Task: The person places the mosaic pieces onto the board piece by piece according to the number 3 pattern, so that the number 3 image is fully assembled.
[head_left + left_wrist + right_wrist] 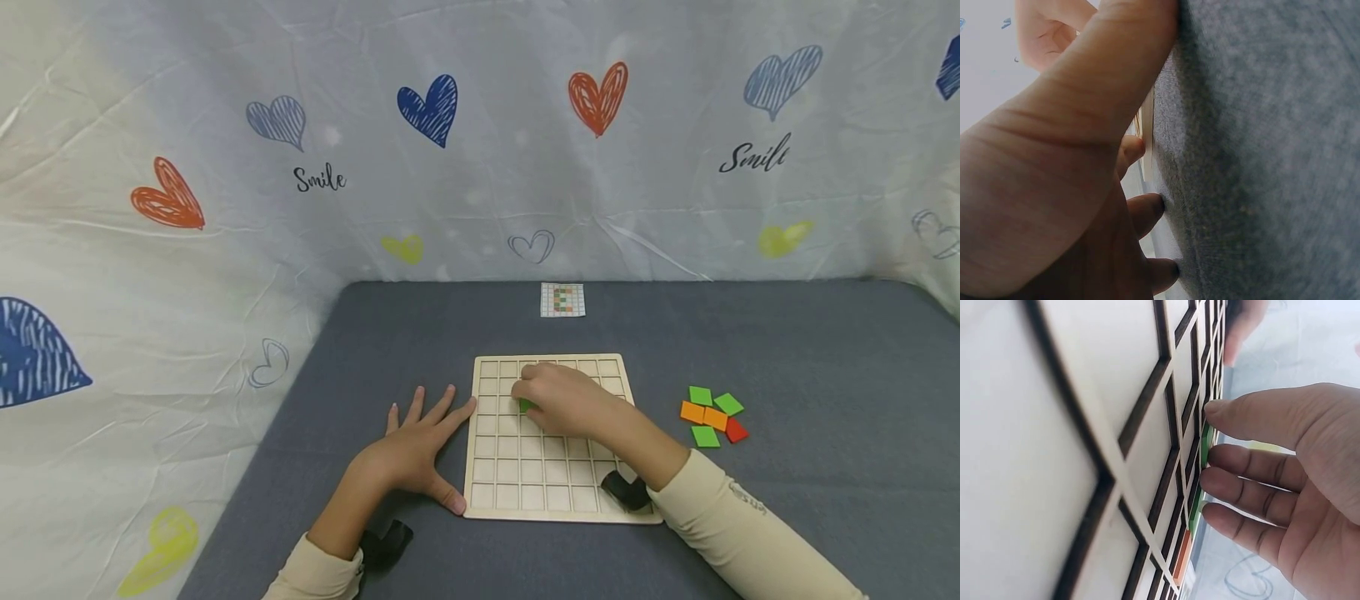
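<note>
A square wooden grid board lies on the table. Over its upper part, my right hand holds a green square tile by thumb and fingertips, down at the grid; a bit of green shows under the fingers in the head view. Another green tile and an orange tile sit in the grid beyond, mostly covered by the hand from above. With fingers spread, my left hand rests on the cloth, its thumb and index fingertips against the board's left edge.
Right of the board lies a loose group of green tiles, orange tiles and a red tile. A small card with a coloured grid pattern lies at the back of the grey-covered table. Behind hangs a heart-printed curtain.
</note>
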Available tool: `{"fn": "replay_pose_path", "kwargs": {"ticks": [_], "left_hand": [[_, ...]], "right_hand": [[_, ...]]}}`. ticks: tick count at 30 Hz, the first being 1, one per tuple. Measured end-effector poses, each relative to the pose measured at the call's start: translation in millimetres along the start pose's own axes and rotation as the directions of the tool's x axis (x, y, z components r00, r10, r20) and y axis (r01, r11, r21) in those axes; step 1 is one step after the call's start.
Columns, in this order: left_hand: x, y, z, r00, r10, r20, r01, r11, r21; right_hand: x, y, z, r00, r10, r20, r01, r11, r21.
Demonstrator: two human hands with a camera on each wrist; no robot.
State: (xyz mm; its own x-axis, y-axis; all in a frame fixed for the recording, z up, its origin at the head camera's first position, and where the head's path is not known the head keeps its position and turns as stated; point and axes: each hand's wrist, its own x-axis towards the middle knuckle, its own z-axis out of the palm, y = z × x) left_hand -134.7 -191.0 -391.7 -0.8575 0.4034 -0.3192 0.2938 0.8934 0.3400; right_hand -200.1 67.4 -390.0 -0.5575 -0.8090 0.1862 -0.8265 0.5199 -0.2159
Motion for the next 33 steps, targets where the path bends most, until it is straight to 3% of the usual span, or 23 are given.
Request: {"fn": "replay_pose_path", "kwargs": {"ticks": [11, 25, 33], "left_hand": [[0.6, 0.5, 0.0, 1.0, -0.007, -0.001, 0.007, 1.0, -0.01], [-0.7, 0.7, 0.2, 1.0, -0.004, -0.001, 0.004, 1.0, -0.018], [-1.0, 1.0, 0.2, 1.0, -0.006, -0.002, 0.006, 1.0, -0.021]], "right_hand": [[-13.0, -5.2, -5.6, 1.0, 0.017, 0.005, -0.017, 1.0, -0.003], [-39.4, 5.8, -10.6, 0.999, 0.05, -0.013, -0.049, 0.996, 0.078], [-52.3, 5.2, -16.1, 0.999, 0.029, -0.034, -0.025, 0.994, 0.104]]}}
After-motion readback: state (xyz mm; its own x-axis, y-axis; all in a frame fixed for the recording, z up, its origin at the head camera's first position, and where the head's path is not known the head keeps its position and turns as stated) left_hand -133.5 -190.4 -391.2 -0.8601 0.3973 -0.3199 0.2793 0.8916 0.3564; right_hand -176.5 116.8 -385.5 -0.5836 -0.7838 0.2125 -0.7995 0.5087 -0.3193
